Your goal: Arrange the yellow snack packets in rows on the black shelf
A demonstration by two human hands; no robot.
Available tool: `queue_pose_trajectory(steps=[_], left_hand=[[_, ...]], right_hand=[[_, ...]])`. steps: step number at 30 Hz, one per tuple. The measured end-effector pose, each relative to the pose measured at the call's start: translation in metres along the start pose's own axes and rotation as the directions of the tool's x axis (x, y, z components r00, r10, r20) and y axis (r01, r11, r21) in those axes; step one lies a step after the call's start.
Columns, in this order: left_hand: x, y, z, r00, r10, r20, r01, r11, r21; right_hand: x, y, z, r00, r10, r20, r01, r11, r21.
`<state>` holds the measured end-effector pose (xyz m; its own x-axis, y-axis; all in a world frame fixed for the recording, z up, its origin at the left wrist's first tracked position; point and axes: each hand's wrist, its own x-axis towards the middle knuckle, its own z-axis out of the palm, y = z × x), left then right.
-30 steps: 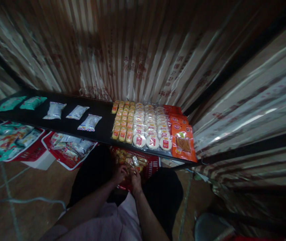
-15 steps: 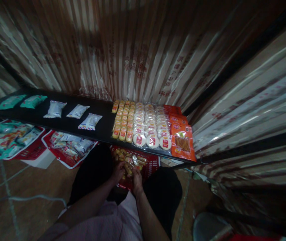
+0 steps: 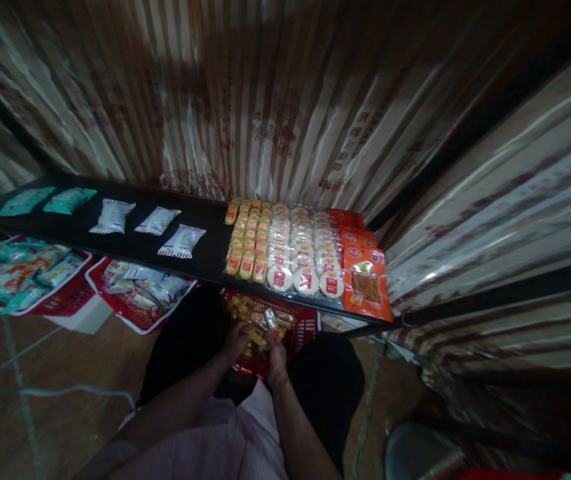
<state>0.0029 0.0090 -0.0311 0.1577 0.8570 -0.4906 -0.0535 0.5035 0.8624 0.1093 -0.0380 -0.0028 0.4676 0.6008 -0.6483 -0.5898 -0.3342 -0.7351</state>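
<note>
Left grip (image 3: pixel 237 341) and right grip (image 3: pixel 275 343) hold a yellow packet (image 3: pixel 257 335) between them. Red basket (image 3: pixel 307 331), containing similar packets (image 3: pixel 245 309): below the grip. Black shelf (image 3: pixel 210 257), carrying rows of snacks (image 3: pixel 279 278): beyond the grip.

A pale, pinkish-lilac top (image 3: pixel 215 440) of faintly lined cloth is worn, its front edge lit paler near the lap. Dark, seemingly black trousers (image 3: pixel 330 387) are worn below. Both forearms (image 3: pixel 193 390) are bared; finer details are lost in shadow.

Shop, apparently: black shelf (image 3: pixel 213 233), rowed snack packs (image 3: pixel 306 280), baskets (image 3: pixel 306 328).
</note>
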Motion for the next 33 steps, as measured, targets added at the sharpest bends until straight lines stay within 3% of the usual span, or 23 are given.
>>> queue_pose_trajectory(steps=[18, 33], left_hand=[[-0.0005, 0.0017, 0.0018, 0.995, -0.065, -0.08, 0.071, 0.994, 0.082], [-0.0027, 0.0058, 0.0027, 0.99, -0.096, -0.108, 0.103, 0.993, 0.059]], right_hand=[[-0.0048, -0.0049, 0.003, 0.995, 0.089, 0.053, -0.095, 0.988, 0.123], [-0.0014, 0.0002, 0.0007, 0.997, 0.058, 0.042, -0.062, 0.993, 0.105]])
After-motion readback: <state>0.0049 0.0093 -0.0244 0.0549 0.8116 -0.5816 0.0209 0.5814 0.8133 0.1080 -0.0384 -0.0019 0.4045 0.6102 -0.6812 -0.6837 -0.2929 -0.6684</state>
